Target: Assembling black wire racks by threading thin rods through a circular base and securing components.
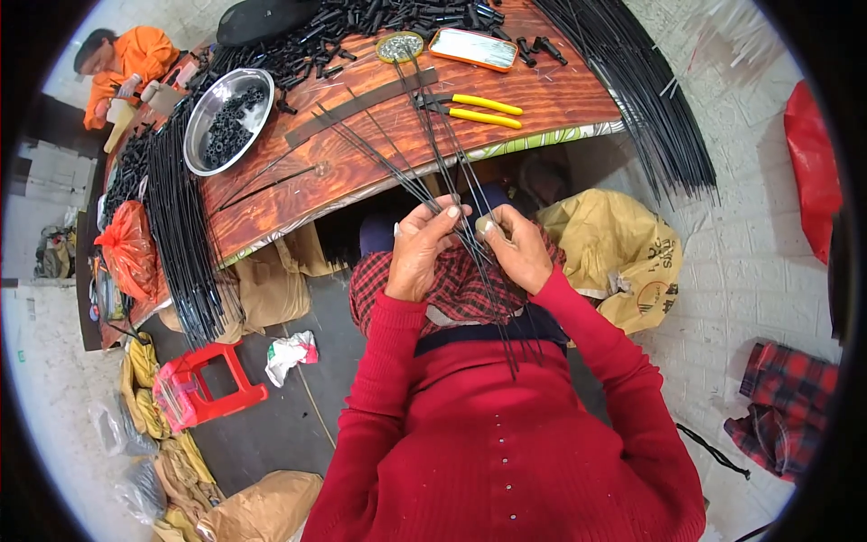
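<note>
My left hand (423,246) and my right hand (517,246) meet over my lap, just off the table's front edge. Both are closed on a loose bundle of thin black rods (470,238). The left fingers pinch the bundle near its middle, and its rods fan out over the table. My right thumb and fingers grip rods close beside it; their ends hang down against my red sweater. Cutting pliers with yellow handles (486,108) lie on the table beyond the hands. Near them rests a flat dark strip (361,107).
On the wooden table (289,194) stand a steel bowl (192,152) of small black parts, a dish of metal bits (400,48) and a white tray (474,49). Black rods (655,104) overhang its right end, others (176,212) its left. A red stool (217,387) stands left; someone in orange (149,56) sits beyond.
</note>
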